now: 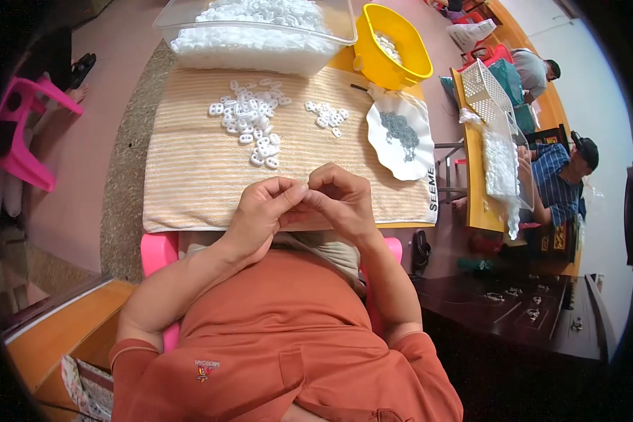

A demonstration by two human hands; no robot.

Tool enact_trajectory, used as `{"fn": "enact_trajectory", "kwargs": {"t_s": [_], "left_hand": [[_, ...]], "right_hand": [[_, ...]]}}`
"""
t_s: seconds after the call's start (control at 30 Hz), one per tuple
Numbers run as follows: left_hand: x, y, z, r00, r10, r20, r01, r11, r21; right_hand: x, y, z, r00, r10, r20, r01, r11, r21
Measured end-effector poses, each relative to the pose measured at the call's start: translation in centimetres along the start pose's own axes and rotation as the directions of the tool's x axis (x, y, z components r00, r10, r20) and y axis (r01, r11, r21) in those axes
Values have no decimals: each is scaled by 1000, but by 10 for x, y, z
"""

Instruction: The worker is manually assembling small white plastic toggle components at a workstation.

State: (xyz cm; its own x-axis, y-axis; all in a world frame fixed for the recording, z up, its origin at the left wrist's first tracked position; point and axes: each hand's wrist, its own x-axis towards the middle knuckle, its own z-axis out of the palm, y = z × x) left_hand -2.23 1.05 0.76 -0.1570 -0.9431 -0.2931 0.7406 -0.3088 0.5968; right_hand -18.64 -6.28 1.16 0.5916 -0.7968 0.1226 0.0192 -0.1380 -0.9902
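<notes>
My left hand and my right hand meet fingertip to fingertip over the near edge of the towel-covered table. Both are closed in a pinch, and whatever they pinch is too small or hidden to make out. Beyond them lies a loose heap of small white oval plastic pieces with two holes. A smaller group of similar white pieces sits to its right. Farther right, a white wavy-rimmed dish holds a pile of small grey-blue parts.
A clear plastic bin full of white pieces stands at the far edge, beside a yellow basin with some inside. A pink stool is at left. Two people work at right, near another table with a perforated white basket.
</notes>
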Motion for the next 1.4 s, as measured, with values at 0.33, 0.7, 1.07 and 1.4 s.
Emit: {"fn": "enact_trajectory", "kwargs": {"t_s": [0.33, 0.7, 1.07, 1.4], "left_hand": [[0, 1, -1, 996, -77, 53, 80, 996, -50], [-1, 3, 3, 995, -96, 4, 95, 995, 35], [-2, -1, 3, 996, -82, -27, 84, 993, 79], [-1, -2, 4, 995, -91, -34, 93, 994, 65]], "right_hand": [[-8, -11, -1, 1000, -13, -28, 13, 999, 29], [11, -30, -101, 972, -123, -202, -76, 646, -759], [42, -18, -154, 999, -49, -10, 0, 201, -980], [56, -20, -154, 995, 100, 6, -10, 159, -987]]}}
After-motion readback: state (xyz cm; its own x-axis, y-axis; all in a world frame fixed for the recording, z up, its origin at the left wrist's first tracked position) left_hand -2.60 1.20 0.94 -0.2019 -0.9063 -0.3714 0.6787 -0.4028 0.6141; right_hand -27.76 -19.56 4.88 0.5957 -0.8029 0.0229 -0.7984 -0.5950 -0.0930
